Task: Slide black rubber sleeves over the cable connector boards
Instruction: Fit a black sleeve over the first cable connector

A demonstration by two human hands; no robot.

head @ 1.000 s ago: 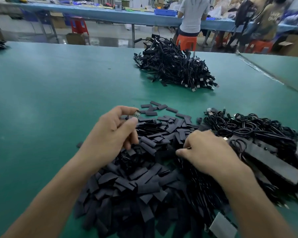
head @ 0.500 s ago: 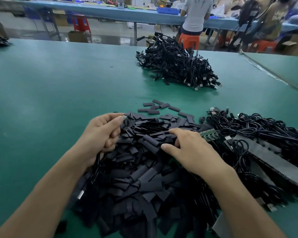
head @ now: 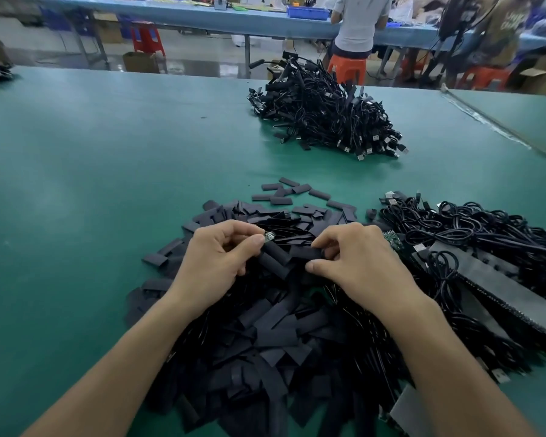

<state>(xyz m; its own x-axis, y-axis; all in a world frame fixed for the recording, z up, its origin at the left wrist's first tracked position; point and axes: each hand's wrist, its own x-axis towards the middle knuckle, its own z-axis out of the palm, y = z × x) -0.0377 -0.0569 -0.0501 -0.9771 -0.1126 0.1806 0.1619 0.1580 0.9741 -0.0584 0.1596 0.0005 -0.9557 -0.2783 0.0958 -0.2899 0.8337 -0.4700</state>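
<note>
Our right hand (head: 360,263) has come in from the sleeve pile (head: 265,335) toward the left hand (head: 215,263) and now pinches one black sleeve (head: 300,253). The left pinches the connector board (head: 269,236) between thumb and forefinger, above that pile, toward the near edge of the worktop (head: 108,184). Light, soft, easily flattened, we judge: grip its sides. It lies crosswise, mouth toward the board.

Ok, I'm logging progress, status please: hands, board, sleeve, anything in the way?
Left hand pinches connector board. Right hand pinches black sleeve close by, board tip bare. Nothing between them; loose sleeve pile underneath.
</note>
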